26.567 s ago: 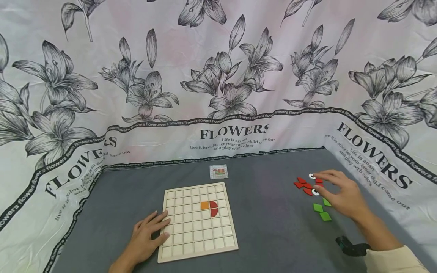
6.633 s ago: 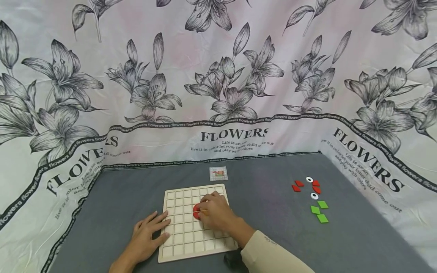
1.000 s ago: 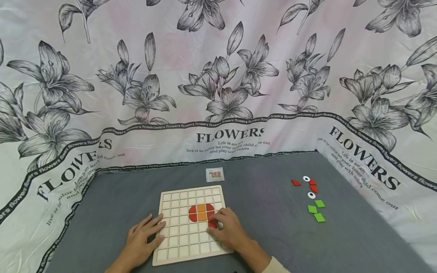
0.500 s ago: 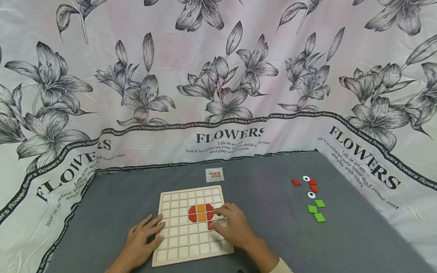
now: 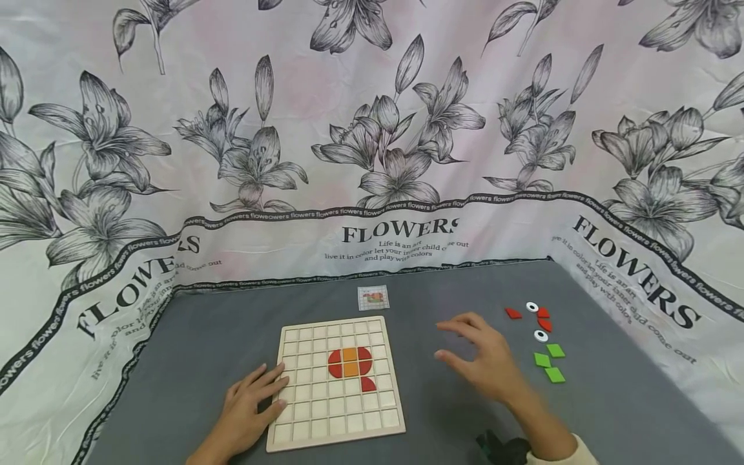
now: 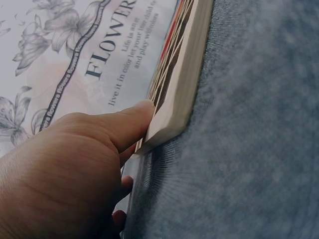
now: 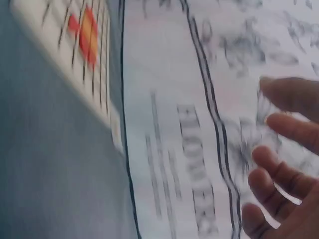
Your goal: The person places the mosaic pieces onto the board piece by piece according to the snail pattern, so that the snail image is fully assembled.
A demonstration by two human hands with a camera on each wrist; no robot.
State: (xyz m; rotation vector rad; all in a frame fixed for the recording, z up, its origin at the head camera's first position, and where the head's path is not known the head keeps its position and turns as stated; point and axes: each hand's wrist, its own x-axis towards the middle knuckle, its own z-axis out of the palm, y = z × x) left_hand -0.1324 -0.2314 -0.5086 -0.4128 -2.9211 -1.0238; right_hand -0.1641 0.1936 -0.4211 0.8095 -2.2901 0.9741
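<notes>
A pale wooden grid board lies on the grey table. Two orange squares sit in its cells, flanked by red quarter-round pieces. One more red quarter-round piece is in a cell below them, to the right. My left hand rests on the board's left edge with its fingers spread; the left wrist view has the thumb against the rim. Over the table right of the board, my right hand is in the air, thumb and fingers apart, holding nothing.
Loose red pieces, two white rings with dark centres and several green diamonds lie at the right. A small picture card is behind the board. A flowered cloth hangs along the table's back and sides.
Across the earlier frames, orange and red pieces were added to the board. My right hand has just let go of the lower red quarter-round and moved right. My left hand stays on the edge.
</notes>
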